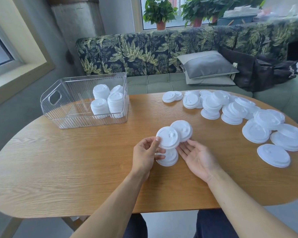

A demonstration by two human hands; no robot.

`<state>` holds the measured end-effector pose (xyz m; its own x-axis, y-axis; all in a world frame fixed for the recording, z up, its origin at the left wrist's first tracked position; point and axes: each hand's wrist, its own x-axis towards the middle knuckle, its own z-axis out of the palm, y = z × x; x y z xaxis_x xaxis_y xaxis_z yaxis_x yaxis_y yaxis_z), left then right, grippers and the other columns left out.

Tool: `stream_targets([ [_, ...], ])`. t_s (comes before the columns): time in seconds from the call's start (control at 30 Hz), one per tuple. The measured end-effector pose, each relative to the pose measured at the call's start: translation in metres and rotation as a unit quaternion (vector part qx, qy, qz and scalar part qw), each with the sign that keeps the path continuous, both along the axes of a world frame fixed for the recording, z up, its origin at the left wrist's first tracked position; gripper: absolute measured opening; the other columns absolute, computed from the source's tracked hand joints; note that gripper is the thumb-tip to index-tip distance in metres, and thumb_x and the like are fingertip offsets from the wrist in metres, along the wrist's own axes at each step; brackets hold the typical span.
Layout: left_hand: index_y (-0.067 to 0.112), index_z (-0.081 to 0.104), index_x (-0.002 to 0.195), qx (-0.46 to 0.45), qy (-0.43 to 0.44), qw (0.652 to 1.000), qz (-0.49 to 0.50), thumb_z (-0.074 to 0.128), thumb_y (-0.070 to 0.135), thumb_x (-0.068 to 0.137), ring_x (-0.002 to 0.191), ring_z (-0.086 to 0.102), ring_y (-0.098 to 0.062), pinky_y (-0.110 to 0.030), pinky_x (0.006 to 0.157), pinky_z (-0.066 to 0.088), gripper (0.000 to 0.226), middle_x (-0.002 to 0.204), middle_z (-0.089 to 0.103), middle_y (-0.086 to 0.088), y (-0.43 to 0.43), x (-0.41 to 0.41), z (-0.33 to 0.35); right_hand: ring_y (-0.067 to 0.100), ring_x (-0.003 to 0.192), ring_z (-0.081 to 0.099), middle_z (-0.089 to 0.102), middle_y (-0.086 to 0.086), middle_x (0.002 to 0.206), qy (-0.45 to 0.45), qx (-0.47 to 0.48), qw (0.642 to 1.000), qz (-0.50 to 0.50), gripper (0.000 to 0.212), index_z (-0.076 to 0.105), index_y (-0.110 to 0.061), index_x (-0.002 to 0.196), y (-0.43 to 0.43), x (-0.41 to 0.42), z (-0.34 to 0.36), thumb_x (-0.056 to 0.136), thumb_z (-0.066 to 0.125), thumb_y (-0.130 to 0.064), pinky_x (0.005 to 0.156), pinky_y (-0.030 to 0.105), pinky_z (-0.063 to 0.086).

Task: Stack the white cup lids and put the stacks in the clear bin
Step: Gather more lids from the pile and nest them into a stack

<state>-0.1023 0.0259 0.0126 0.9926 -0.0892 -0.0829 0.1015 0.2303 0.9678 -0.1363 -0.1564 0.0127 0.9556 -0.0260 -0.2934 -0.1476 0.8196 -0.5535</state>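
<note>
**At table centre: thin lids in hand, one palm spread**

Head view. At the middle of the wooden table [76, 169], straight ahead of you at 12 o'clock, your left hand [144, 153] pinches the front lid [168, 137] by its rim, with the thumb [156, 143] on top at the lid's 8 o'clock edge. The lower fingers of that hand curl against a short stack [169, 158] lying on the table just beneath. Your right hand [198, 158] is palm up with its fingers straight and spread. The fingertips reach the near edge of the rear lid [183, 129], which sits at 1 o'clock of the front lid and is partly covered by it. I cannot tell whether that rear lid rests on your fingertips or only touches them.

These lids look like thin moulded plastic, so expect them to be very light, a little springy and smooth enough to slide over each other. Squeezed across the dome they would probably flex, so take them by the rim, thumb above and fingers below. Nest each one squarely or the stack will likely lean.

The clear bin [76, 120] stands at 10 o'clock, well apart from your hands, with four finished stacks [115, 102] upright at its right end. The loose lids [230, 110] lie scattered from 1 o'clock round to 3 o'clock, many overlapping. Carry a tall stack with fingers wrapped round its sides, since it may shear apart.
</note>
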Motion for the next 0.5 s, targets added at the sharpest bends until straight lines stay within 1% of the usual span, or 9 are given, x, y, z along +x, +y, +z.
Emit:
stream_targets([
  [0.13,0.004,0.072,0.112,-0.001,-0.002,1.000,-0.020,0.075,0.034,0.096,0.079,0.076,-0.021,-0.028,0.062,0.061,0.034,0.086,0.077,-0.010,0.0017,0.0007,-0.0006,0.025,0.119,0.068,0.070,0.018,0.123,-0.004,-0.050,0.999,0.014,0.025,0.063,-0.001,0.125,0.0036,0.0013,-0.0007,0.103,0.050,-0.002,0.105,0.037,0.050],
  [0.23,0.007,0.073,0.113,-0.002,0.002,1.000,-0.016,0.076,0.035,0.095,0.081,0.074,-0.018,-0.028,0.062,0.060,0.033,0.086,0.076,-0.007,0.0032,0.0021,-0.0020,0.026,0.117,0.070,0.072,0.019,0.122,-0.005,-0.072,0.997,0.014,0.028,0.062,0.001,0.129,0.0063,0.0035,0.0004,0.103,0.052,0.000,0.103,0.035,0.051],
  [0.33,0.009,0.073,0.112,0.003,0.004,1.000,-0.005,0.077,0.037,0.093,0.078,0.070,-0.014,-0.027,0.058,0.058,0.034,0.082,0.073,-0.005,0.0041,0.0038,-0.0039,0.025,0.116,0.071,0.074,0.017,0.119,-0.012,-0.094,0.995,0.025,0.025,0.065,-0.003,0.124,0.0065,0.0040,-0.0002,0.103,0.052,0.000,0.104,0.035,0.051],
  [0.43,0.009,0.072,0.112,-0.003,0.001,1.000,0.000,0.077,0.037,0.094,0.073,0.069,-0.014,-0.025,0.053,0.054,0.033,0.081,0.073,-0.004,0.0044,0.0047,-0.0053,0.027,0.120,0.069,0.073,0.018,0.124,-0.020,-0.127,0.991,0.038,0.028,0.065,-0.003,0.127,0.0073,0.0040,-0.0004,0.103,0.052,-0.001,0.103,0.033,0.051],
  [0.5,0.010,0.071,0.111,0.000,-0.002,1.000,0.009,0.076,0.037,0.095,0.070,0.069,-0.014,-0.024,0.049,0.052,0.032,0.082,0.074,-0.003,0.0035,0.0052,-0.0058,0.025,0.120,0.070,0.073,0.017,0.124,-0.026,-0.149,0.988,0.043,0.029,0.066,-0.004,0.128,0.0082,0.0037,0.0002,0.102,0.053,-0.002,0.102,0.032,0.051],
])
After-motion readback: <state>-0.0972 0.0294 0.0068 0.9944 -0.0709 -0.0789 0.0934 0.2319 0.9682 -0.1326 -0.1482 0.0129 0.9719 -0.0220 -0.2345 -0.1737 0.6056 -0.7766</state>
